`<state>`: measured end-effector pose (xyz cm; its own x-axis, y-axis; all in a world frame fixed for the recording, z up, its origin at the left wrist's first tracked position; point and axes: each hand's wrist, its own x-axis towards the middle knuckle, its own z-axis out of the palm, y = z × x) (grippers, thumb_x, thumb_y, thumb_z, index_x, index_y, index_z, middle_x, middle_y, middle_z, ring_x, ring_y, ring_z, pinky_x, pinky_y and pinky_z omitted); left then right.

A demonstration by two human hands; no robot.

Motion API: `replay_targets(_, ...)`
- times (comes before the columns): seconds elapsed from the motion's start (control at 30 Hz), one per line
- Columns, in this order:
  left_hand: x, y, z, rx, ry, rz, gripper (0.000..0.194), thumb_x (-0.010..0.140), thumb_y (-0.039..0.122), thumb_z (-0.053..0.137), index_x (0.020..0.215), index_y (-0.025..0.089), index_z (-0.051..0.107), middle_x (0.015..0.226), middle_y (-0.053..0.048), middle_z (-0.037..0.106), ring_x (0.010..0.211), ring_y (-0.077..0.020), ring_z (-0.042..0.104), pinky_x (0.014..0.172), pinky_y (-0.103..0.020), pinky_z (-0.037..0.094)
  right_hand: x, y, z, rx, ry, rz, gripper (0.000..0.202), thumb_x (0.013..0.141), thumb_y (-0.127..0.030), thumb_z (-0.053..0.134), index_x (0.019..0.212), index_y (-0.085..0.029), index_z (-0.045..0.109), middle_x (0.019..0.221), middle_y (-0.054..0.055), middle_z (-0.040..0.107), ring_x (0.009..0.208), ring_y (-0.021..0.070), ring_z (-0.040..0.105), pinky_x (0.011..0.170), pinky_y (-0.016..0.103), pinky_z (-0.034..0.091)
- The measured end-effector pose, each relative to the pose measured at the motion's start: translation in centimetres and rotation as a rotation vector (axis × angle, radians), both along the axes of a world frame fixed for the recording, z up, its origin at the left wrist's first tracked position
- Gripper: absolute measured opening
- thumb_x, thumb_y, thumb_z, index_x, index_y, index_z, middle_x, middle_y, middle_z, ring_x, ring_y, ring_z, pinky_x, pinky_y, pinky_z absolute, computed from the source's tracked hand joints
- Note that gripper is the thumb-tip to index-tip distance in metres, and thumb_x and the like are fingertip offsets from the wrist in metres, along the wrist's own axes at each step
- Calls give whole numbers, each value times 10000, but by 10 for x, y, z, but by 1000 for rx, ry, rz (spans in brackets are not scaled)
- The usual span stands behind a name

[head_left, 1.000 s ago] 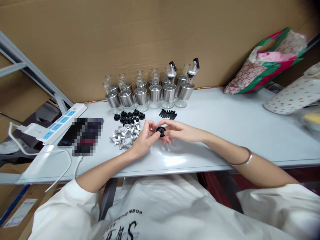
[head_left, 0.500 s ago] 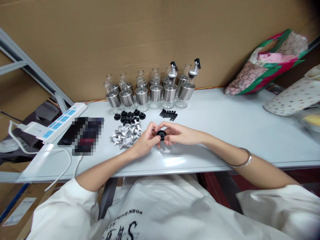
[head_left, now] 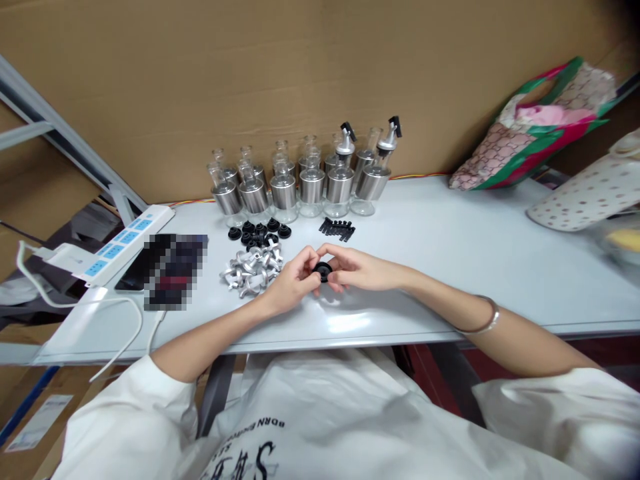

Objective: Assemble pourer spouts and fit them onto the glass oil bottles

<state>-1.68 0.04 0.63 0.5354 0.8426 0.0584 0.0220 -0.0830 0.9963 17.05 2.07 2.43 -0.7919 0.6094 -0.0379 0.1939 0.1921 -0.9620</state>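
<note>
Between my two hands, just above the table, is a round black stopper (head_left: 323, 270) with its flat disc side turned toward me. My left hand (head_left: 296, 280) pinches it from the left, and my right hand (head_left: 357, 268) grips it from the right with thumb and fingers. Whether another part sits behind the disc is hidden by my fingers. Silver pourer spouts (head_left: 253, 272) lie heaped beside my left hand. Behind them is a cluster of black stoppers (head_left: 260, 233). Small black flip levers (head_left: 337, 229) lie in a row beyond my hands.
Glass bottles with steel sleeves (head_left: 311, 185) stand in rows at the back; two carry pourers. At left are a power strip (head_left: 127, 241), phones (head_left: 173, 273) and a white cable (head_left: 137, 327). A patterned bag (head_left: 535, 130) and a spotted white container (head_left: 575, 193) stand at right.
Hardly anything differs. The black stopper and the fingers around it have shifted very slightly; both hands keep their hold.
</note>
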Motion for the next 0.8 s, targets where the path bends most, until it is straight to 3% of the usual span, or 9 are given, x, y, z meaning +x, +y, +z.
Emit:
replay_targets(0.17, 1, 0, 1, -9, -21, 10, 245, 740, 291, 530, 725, 208, 300, 682, 71, 342, 569, -83, 509, 541, -228, 413, -1, -1, 1, -9, 6, -9, 263, 818, -132, 457, 1076, -180, 432, 638, -55, 545, 572, 88, 509, 548, 207, 424)
replay_targets(0.57, 1, 1, 0, 2, -17, 36, 241, 728, 277, 530, 720, 209, 299, 682, 73, 350, 568, -80, 497, 543, -225, 405, -1, -1, -1, 17, 3, -13, 238, 845, -179, 463, 1081, -181, 430, 644, -52, 536, 569, 91, 506, 551, 217, 428)
replay_targets(0.8, 0, 0, -1, 19, 19, 9, 278, 723, 282, 550, 703, 209, 283, 688, 69, 324, 583, -77, 468, 562, -221, 405, -1, -3, 1, 86, -19, -36, 217, 783, -122, 453, 987, -196, 436, 637, -68, 535, 544, 79, 446, 549, 212, 373)
